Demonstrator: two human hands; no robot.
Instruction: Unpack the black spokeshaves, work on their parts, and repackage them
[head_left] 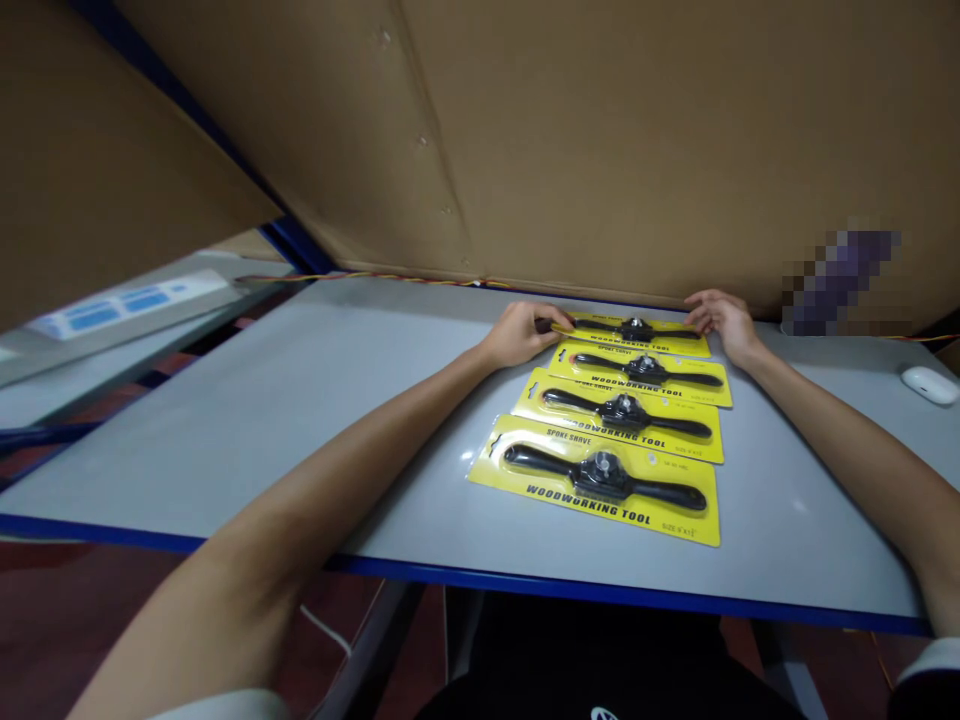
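Several yellow blister cards, each with a black spokeshave sealed under clear plastic, lie in a column running away from me, partly overlapping. The nearest spokeshave pack [600,480] shows fully, printed "SPOKE SHAVE" and "WOODWORKING TOOL". At the far end, my left hand [521,335] has its fingers closed on the left end of the farthest spokeshave pack [667,342]. My right hand [726,325] is at that pack's right end, its fingers apart and bent over the far corner. Between these lie other packs, such as a spokeshave pack [525,393] second from the front.
The grey table [225,430] has a blue front edge. A brown board wall [562,150] rises behind it, with thin wires [390,276] along its foot. On the right sit a white computer mouse [928,384] and a pixelated purple object [844,285]. Another surface [135,325] stands left.
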